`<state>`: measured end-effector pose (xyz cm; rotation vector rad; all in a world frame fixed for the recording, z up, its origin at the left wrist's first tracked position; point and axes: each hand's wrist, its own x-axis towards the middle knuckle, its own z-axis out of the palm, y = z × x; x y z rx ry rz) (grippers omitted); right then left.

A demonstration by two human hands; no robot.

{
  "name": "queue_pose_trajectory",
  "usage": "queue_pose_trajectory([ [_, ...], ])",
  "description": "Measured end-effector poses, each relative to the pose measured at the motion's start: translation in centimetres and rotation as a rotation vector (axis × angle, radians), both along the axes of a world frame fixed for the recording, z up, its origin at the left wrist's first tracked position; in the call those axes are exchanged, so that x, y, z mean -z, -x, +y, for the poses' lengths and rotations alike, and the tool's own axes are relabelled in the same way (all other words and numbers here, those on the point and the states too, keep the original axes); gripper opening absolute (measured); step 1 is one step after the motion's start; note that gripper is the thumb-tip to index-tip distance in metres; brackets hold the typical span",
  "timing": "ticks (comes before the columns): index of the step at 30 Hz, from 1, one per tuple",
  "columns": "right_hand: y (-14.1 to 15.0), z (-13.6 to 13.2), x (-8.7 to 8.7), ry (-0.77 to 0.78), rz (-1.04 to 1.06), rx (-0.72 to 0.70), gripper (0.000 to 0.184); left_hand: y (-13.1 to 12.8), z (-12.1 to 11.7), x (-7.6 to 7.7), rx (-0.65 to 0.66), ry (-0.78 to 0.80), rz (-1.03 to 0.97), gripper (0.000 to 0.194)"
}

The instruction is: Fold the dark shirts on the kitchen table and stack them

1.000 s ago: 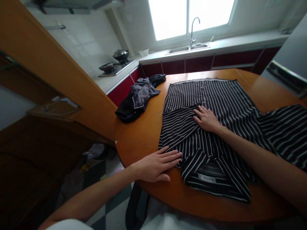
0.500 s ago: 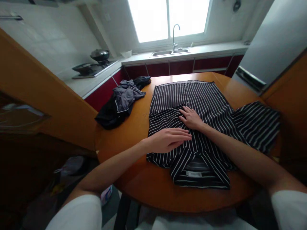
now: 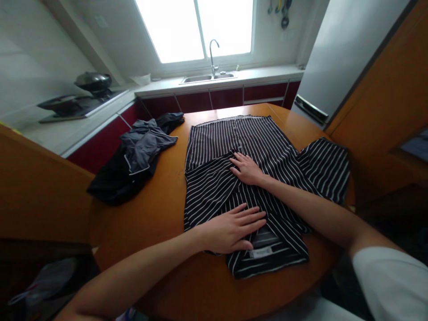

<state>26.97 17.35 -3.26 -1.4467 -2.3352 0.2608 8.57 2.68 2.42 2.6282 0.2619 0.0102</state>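
A black shirt with white stripes [image 3: 214,138] lies spread on the wooden table [image 3: 160,209], its collar toward me and its hem at the far side. The sleeve on the left [image 3: 207,187] is folded across the shirt's front; the other sleeve [image 3: 326,169] sticks out to the right. My right hand [image 3: 247,169] rests flat near the end of the folded sleeve, fingers spread. Just above the collar, my left hand [image 3: 234,228] is laid palm down with its fingers apart. A white label [image 3: 261,253] shows inside the collar.
A heap of dark and grey clothes [image 3: 140,147] sits on the table's left side. Beyond are a counter with a sink [image 3: 207,78], a stove with pans [image 3: 80,100], and a fridge [image 3: 337,58] at the right. A wooden panel [image 3: 40,187] stands close on the left.
My left hand has come down and nearer to me, spreading its fingers over the shirt by the collar. My right hand stays on the folded sleeve. The view has turned to the right.
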Motion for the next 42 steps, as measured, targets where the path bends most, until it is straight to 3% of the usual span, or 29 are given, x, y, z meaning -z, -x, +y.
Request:
queue_pose_trajectory([
  [3,0.0,0.4,0.0,-0.049,0.121,0.100,0.055,0.9,0.8,-1.5,-0.028,0.046,-0.047,0.064],
  [6,-0.4,0.8,-0.2,-0.098,0.201,0.260,0.052,2.9,3.1,-2.1,-0.253,-0.019,-0.157,0.054],
  [9,-0.8,0.8,-0.8,-0.092,0.167,0.377,0.048,5.2,6.4,-0.8,-0.546,-0.183,-0.185,0.051],
  [12,-1.2,0.5,-1.4,-0.078,0.071,0.470,0.042,6.9,9.1,1.4,-0.662,-0.277,-0.036,0.054],
  [16,-1.6,0.5,-1.9,0.000,-0.024,0.539,0.038,7.7,10.4,3.4,-0.642,-0.324,0.140,0.057],
  [20,-1.9,0.8,-2.0,0.061,-0.037,0.535,0.036,7.8,10.3,3.9,-0.654,-0.350,0.166,0.058],
  [34,-1.9,0.9,-2.1,-0.063,0.135,0.444,0.021,7.7,10.0,3.7,-0.638,-0.326,0.115,0.057],
  [38,-2.2,1.2,-0.9,-0.056,0.073,0.462,0.025,7.4,9.5,2.8,-0.630,-0.298,0.067,0.055],
  [42,-2.2,1.1,-0.5,-0.181,0.100,0.466,0.035,6.7,8.4,1.9,-0.554,-0.259,0.013,0.052],
])
